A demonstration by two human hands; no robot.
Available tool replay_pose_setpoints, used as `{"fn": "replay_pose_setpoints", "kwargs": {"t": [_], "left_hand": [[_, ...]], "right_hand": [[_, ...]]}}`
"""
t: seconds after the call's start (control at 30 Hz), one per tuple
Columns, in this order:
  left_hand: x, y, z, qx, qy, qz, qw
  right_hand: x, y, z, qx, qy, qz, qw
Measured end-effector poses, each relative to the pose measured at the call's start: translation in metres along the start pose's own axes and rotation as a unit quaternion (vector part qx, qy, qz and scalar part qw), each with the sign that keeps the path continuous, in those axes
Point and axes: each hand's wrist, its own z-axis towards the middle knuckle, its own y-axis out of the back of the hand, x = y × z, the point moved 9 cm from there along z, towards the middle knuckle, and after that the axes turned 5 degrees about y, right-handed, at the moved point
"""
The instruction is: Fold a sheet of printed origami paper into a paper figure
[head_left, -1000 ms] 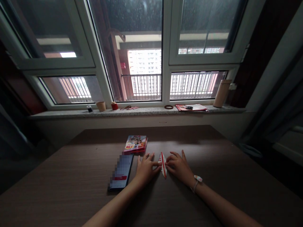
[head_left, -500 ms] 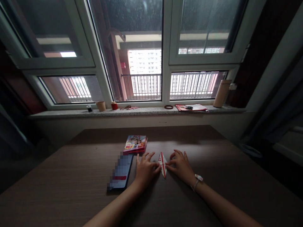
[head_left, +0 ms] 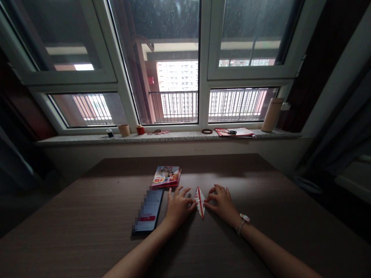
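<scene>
A small folded piece of white and red paper (head_left: pixel 199 200) lies on the dark wooden table (head_left: pixel 87 216), shaped like a narrow diamond. My left hand (head_left: pixel 178 206) rests on the table at its left side, fingers spread, with the thumb pressing the paper's left edge. My right hand (head_left: pixel 222 203) is on the paper's right side, fingers curled, with its fingertips pressing that edge. A bracelet with a pale charm (head_left: pixel 242 221) is on my right wrist.
A phone (head_left: pixel 148 210) lies left of my left hand. A stack of colourful printed sheets (head_left: pixel 166 176) sits behind it. On the windowsill (head_left: pixel 174 137) stand small cups, a ring, red papers (head_left: pixel 234 132) and a tall tan flask (head_left: pixel 271 114).
The paper now lies flatter and more diamond-shaped than a second ago. My right hand's fingers have curled in closer to its upper right edge. The left hand has barely shifted.
</scene>
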Motion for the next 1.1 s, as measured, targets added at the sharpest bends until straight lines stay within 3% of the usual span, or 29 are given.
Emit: {"fn": "replay_pose_setpoints", "kwargs": {"t": [0.27, 0.47, 0.87, 1.1], "left_hand": [[-0.009, -0.003, 0.003, -0.013, -0.051, -0.016, 0.998], [-0.008, -0.006, 0.003, -0.004, -0.055, -0.037, 0.998], [-0.004, -0.015, 0.001, 0.036, -0.041, -0.021, 0.998], [-0.008, -0.012, 0.000, 0.023, -0.058, -0.006, 0.998]], "right_hand": [[0.029, 0.008, 0.000, -0.024, 0.083, -0.048, 0.995], [0.034, 0.005, 0.000, -0.015, 0.107, -0.060, 0.992], [0.033, 0.004, 0.003, 0.003, 0.113, -0.061, 0.992], [0.026, 0.002, 0.003, 0.031, 0.099, -0.039, 0.994]]}}
